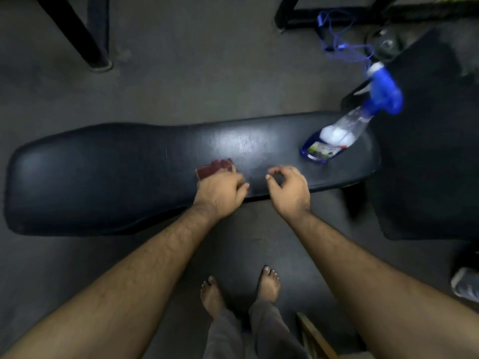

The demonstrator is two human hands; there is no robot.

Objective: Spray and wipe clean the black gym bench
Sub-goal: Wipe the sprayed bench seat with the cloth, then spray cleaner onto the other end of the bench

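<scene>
The long black padded vinyl bench [103, 174] runs left to right across the view, smooth and a bit glossy, with a pale shiny patch on the far side near the middle and rounded ends. On its near edge the left hand [220, 191] sits knuckles up, its grip curled down over a small dark red cloth [215, 168] with a checked, woven-looking texture; only the far corner of the cloth pokes out past the fingers. Just to the right, the right hand [289, 190] hovers over the bench edge with loosely curled fingers and nothing in its grip. At the right end of the bench stands a clear plastic spray bottle [334, 139] with a blue trigger head, leaning away, blurry, with blue liquid low in the base. Bare feet [241, 291] stand on the dull grey floor [181, 73] below.
</scene>
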